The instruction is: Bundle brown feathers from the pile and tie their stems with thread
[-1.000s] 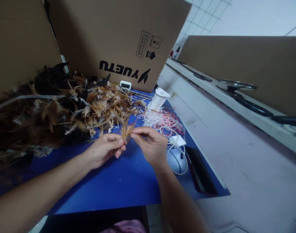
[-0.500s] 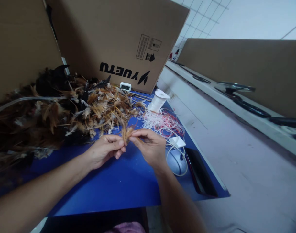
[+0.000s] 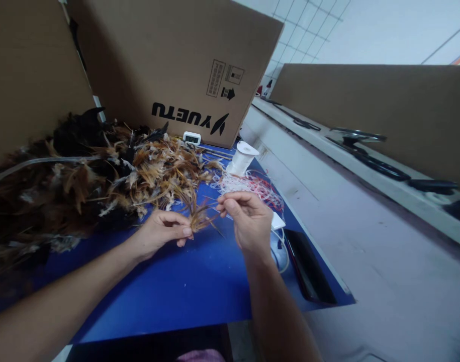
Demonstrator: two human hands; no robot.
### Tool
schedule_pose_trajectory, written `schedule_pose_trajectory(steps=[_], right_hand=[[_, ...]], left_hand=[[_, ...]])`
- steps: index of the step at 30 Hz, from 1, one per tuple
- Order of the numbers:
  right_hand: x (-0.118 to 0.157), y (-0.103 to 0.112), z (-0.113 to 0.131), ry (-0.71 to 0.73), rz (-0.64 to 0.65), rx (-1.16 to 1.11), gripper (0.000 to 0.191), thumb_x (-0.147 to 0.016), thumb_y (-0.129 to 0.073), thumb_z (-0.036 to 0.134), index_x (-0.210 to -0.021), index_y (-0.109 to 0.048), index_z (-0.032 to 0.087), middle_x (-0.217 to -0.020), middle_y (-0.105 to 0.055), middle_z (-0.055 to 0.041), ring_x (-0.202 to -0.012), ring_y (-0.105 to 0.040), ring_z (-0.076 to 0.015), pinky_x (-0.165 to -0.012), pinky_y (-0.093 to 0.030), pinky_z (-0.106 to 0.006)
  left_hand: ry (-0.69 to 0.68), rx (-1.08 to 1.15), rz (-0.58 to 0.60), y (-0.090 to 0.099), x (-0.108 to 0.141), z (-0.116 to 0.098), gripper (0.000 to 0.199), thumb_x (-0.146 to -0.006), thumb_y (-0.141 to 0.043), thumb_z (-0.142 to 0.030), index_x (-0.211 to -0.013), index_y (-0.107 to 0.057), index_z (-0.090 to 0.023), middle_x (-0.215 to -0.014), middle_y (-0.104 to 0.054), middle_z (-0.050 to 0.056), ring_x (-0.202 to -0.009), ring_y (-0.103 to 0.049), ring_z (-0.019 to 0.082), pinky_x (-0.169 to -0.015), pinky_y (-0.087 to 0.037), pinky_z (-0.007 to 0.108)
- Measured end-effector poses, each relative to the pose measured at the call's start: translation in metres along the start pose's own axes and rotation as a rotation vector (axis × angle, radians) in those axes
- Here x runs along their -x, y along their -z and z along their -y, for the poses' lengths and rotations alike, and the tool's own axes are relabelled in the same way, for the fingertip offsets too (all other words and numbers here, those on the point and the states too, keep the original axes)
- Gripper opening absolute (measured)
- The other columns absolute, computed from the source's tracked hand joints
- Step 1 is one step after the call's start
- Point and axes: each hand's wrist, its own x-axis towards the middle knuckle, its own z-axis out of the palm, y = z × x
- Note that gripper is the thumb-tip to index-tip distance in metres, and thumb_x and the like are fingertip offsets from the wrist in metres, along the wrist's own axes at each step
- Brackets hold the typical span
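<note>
Pinched between thumb and fingers of my left hand [image 3: 164, 232] is a small tuft of brown feathers [image 3: 199, 217], its tips fanned out to the right. My right hand [image 3: 247, 218] is closed a short way to the right of the tuft, thumb against fingers. A thin strand shows at its fingertips, too fine to tell whether it is thread or a feather stem. Behind both hands a large heap of brown and black feathers [image 3: 158, 173] covers the back left of the blue table [image 3: 158, 296].
A white spool [image 3: 242, 160] stands behind a tangle of white and red cord [image 3: 262, 188]. A dark phone [image 3: 310, 266] and a white cable [image 3: 286, 256] lie at the right edge. Cardboard boxes [image 3: 169, 55] wall the back; a small white digital display [image 3: 192, 138] sits there.
My right hand has drawn away from the tuft to the right and slightly up. The feathers in my left hand now spread wider to the right.
</note>
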Motion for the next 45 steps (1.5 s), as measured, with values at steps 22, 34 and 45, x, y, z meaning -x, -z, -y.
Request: schedule_pose_trajectory(steps=[22, 34, 45], right_hand=[[-0.008, 0.023, -0.026, -0.171, 0.537, 1.214, 0.006, -0.074, -0.068, 0.023, -0.076, -0.065, 0.019, -0.082, -0.066, -0.0044, -0.077, -0.059, -0.0164, -0.068, -0.041, -0.026], [-0.012, 0.021, -0.029, -0.243, 0.600, 1.005, 0.011, -0.078, -0.051, 0.014, -0.077, -0.062, 0.017, -0.073, -0.068, -0.0027, -0.067, -0.063, -0.0137, -0.062, -0.044, -0.023], [-0.006, 0.007, -0.010, -0.121, 0.375, 0.392, 0.016, -0.080, -0.061, 0.022, -0.093, -0.069, 0.018, -0.079, -0.067, -0.0022, -0.069, -0.061, -0.0122, -0.065, -0.048, -0.026]], left_hand=[[-0.431, -0.404, -0.391, -0.002, 0.006, -0.026, 0.018, -0.068, -0.073, -0.021, -0.051, -0.069, -0.022, -0.056, -0.060, 0.001, -0.055, -0.053, 0.014, -0.057, -0.042, 0.026], [-0.401, -0.313, -0.396, 0.004, -0.001, -0.011, 0.014, -0.074, -0.070, -0.022, -0.061, -0.070, -0.020, -0.052, -0.057, -0.002, -0.055, -0.051, 0.012, -0.059, -0.041, 0.024], [-0.092, -0.018, -0.296, 0.000, -0.005, -0.005, 0.014, -0.070, -0.074, -0.026, -0.067, -0.070, -0.013, -0.053, -0.060, -0.001, -0.045, -0.049, 0.007, -0.050, -0.040, 0.021]])
